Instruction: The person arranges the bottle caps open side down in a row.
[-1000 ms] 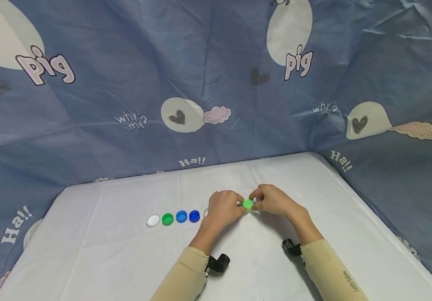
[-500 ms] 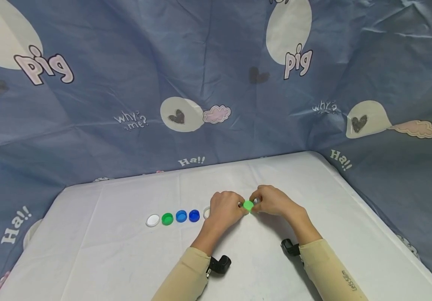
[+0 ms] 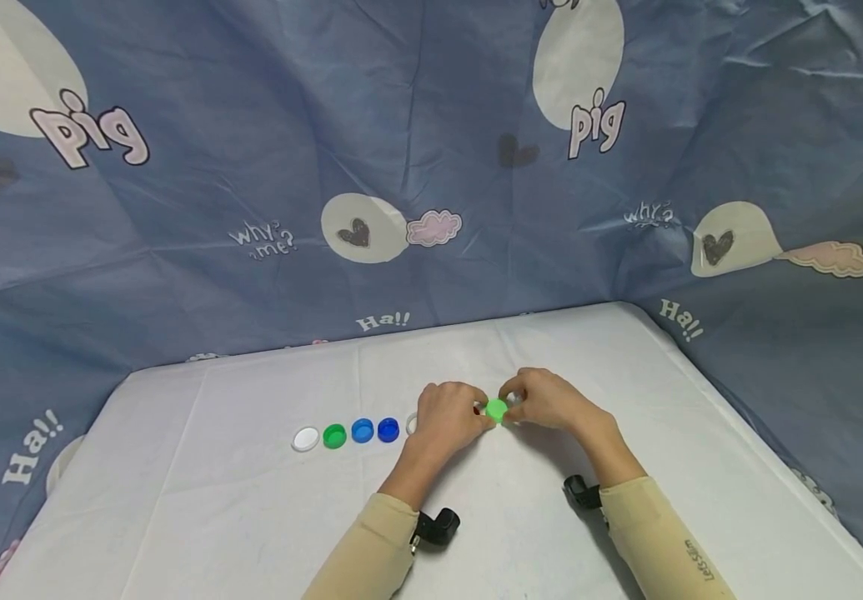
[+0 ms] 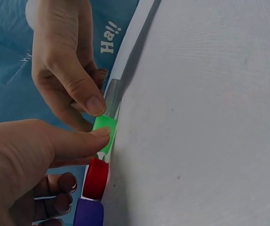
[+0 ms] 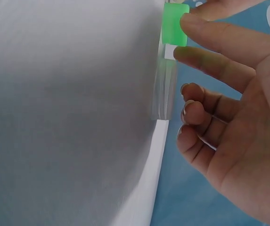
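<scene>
A bright green bottle cap (image 3: 496,410) sits between my two hands on the white table. My left hand (image 3: 449,412) pinches it from the left, the thumb lying across its side in the left wrist view. From the right, my right hand (image 3: 549,400) pinches the same cap with thumb and fingertips; its other fingers curl loosely. Close beside the green cap, a red cap (image 4: 96,179) and a purple cap (image 4: 88,213) stand under the left hand. A clear cap (image 5: 164,89) lies on the other side, near the right fingers.
Leftward along the same row are a dark blue cap (image 3: 388,430), a lighter blue cap (image 3: 362,431), a green cap (image 3: 334,436) and a white cap (image 3: 306,439). A whitish cap (image 3: 411,423) is partly hidden by the left hand. A patterned blue cloth (image 3: 476,275) hangs behind the table.
Both hands stay at the green cap with almost no shift. The caps in the row have not moved.
</scene>
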A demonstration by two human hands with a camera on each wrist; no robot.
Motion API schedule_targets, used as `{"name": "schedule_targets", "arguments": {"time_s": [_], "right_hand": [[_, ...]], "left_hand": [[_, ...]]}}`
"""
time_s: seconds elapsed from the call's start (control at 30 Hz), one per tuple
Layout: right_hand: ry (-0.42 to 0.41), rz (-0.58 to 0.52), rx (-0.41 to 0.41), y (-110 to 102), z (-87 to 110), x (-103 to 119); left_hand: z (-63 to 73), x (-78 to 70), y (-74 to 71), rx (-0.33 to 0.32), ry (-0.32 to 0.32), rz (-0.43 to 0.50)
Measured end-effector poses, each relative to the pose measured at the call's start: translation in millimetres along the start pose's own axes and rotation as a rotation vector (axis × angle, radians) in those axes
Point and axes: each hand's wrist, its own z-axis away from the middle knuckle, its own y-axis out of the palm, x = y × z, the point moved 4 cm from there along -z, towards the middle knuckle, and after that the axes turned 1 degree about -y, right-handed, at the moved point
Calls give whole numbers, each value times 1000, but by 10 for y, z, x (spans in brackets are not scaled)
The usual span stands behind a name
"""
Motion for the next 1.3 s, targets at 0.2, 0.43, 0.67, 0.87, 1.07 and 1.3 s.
{"name": "schedule_targets", "arguments": {"time_s": [0.2,0.43,0.67,0.87,1.07,1.3], "right_hand": [[-43,-2,-1,24,-38,70],[-62,24,-14,-14,-58,166],[-53,20,-2,28,-81,197],[-75,7,5,75,-127,285],[-55,47,37,138,-166,344],[-55,96,33,190,-155,357]], "left_hand": [[0,65,-54,29,0,-11],[-16,122,-148,65,-18,-12],[20,198,-175,87,-38,-14],[68,242,-193,88,-26,-30],[99,267,-189,75,-12,-38],[117,277,-161,75,-22,-2]]}}
